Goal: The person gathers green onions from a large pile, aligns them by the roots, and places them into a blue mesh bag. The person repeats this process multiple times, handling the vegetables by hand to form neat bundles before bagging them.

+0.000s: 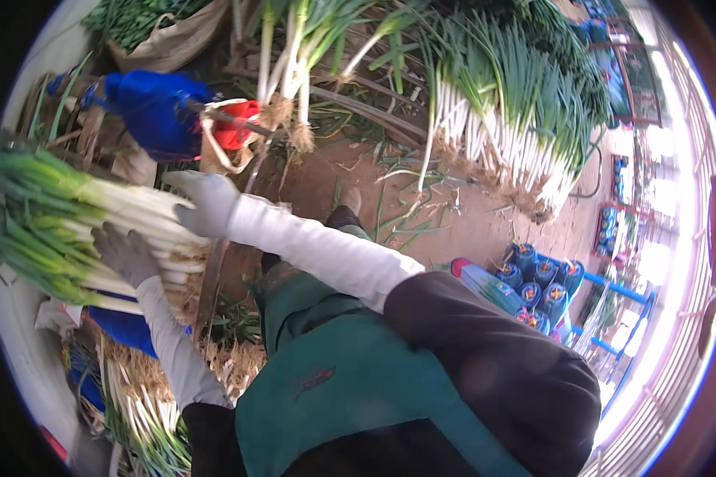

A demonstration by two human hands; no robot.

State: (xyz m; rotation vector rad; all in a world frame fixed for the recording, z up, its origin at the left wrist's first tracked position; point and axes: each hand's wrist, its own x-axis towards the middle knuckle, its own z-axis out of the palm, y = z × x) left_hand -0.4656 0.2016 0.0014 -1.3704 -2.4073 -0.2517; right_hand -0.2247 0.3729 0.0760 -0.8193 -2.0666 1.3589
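A bundle of leeks or large green onions (155, 208) lies at the left, with green leaves to the left and white shafts and roots to the right. My left hand (128, 255), in a grey work glove, rests on the bundle with its fingers spread over the shafts. Farther up, my right hand (206, 201), in a pale glove, is at the bundle's far side near the root ends, thumb and fingers apart. Whether its hidden fingertips press on the shafts is unclear. Beneath the bundle, part of a blue cloth or plastic covering (125, 322) shows.
A large pile of leeks (501, 131) is at the upper right; loose ones (295, 71) stand at top centre. More leeks (149, 405) lie lower left. A blue-wrapped part (155, 110) and red cloth (238, 122) are beyond my hands. Wrapped blue rolls (543, 286) stand right. Leaf scraps litter the floor (346, 167).
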